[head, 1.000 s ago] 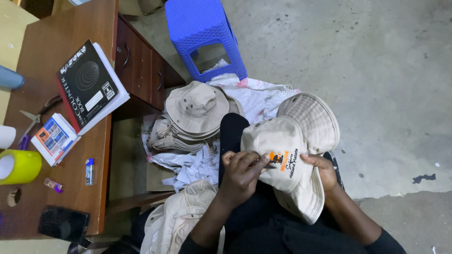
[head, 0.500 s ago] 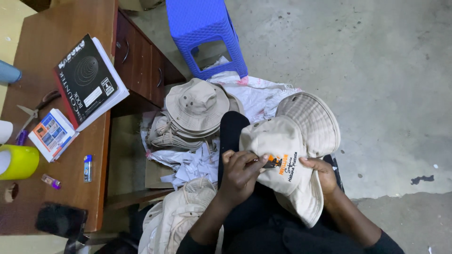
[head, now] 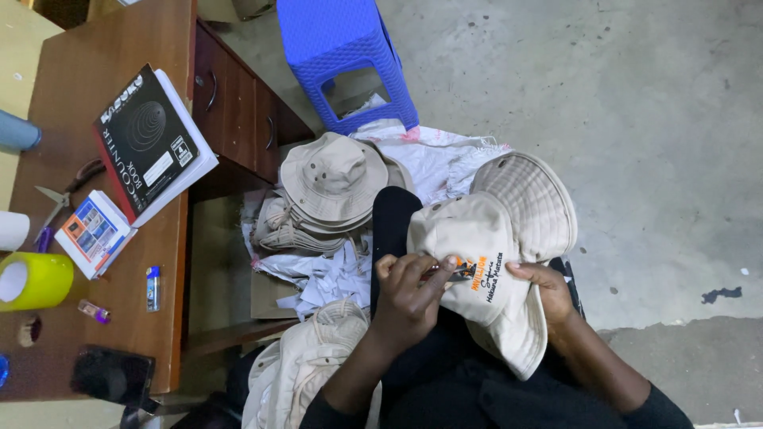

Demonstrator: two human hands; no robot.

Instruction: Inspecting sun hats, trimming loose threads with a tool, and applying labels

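A beige bucket hat (head: 493,238) with an orange and black embroidered patch lies on my lap. My left hand (head: 409,290) pinches a small thin tool against the patch; the tool is mostly hidden by my fingers. My right hand (head: 544,286) grips the hat's brim from the right side and steadies it. A stack of similar beige hats (head: 326,187) sits on the floor just left of my knee. More beige hats (head: 306,373) rest by my left thigh.
A blue plastic stool (head: 342,52) stands ahead on the concrete floor. White cloth and paper scraps (head: 318,278) lie under the hats. A wooden desk (head: 171,238) at left carries a black book (head: 147,143), scissors (head: 56,199), a yellow tape roll (head: 32,282).
My hands and the hat stay almost where they were. The view has shifted slightly; my left fingers have curled a little tighter on the patch.
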